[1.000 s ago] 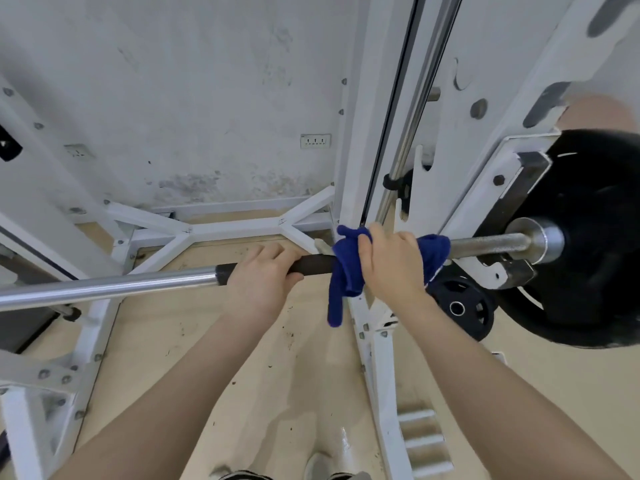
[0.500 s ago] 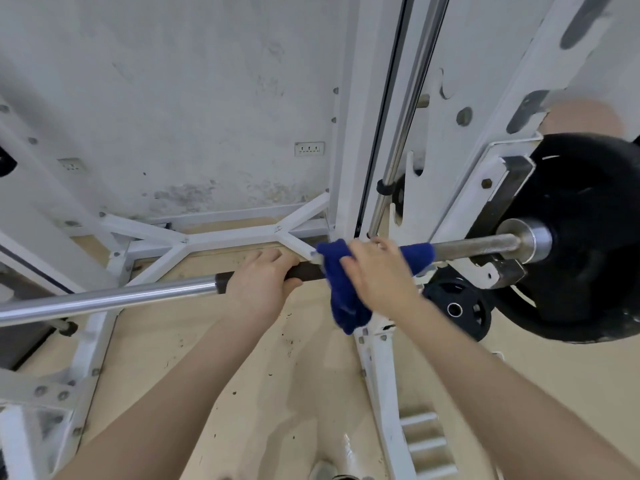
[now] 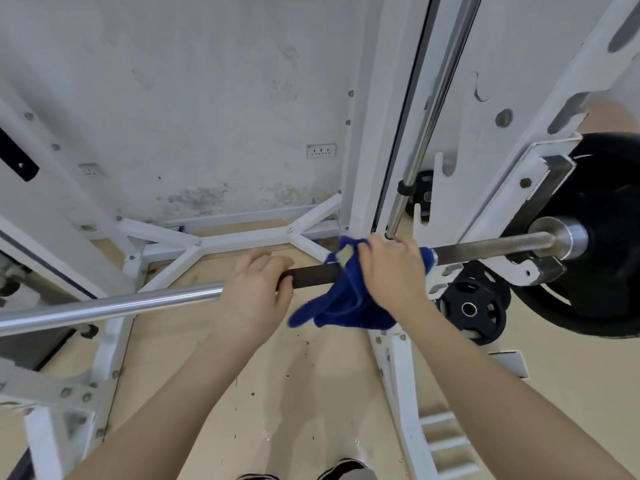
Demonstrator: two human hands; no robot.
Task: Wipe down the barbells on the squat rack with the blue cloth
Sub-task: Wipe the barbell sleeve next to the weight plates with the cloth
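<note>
The right hand (image 3: 393, 275) has slid the blue cloth (image 3: 341, 303) a little leftward along the barbell (image 3: 138, 301) since a second ago, from near the rack upright (image 3: 367, 133) toward the dark sleeve in the middle, and the loose tail of cloth that hung straight down now flares out below the bar. That reads as a wiping stroke under way, with the stretch toward the weight plate (image 3: 602, 237) already passed over and the long shiny run on the left not yet reached.

The right grip is closed around the cloth, which is wrapped over the bar beside the upright. The left hand (image 3: 254, 292) has its grip curled over the bar itself at the edge of the dark sleeve, steadying it.

The bar is smooth polished steel on the left, duller and darker metal toward the plate. The cloth looks soft and nappy, bunched in folds. The rack is white painted steel with bolts, the plate matte black
</note>
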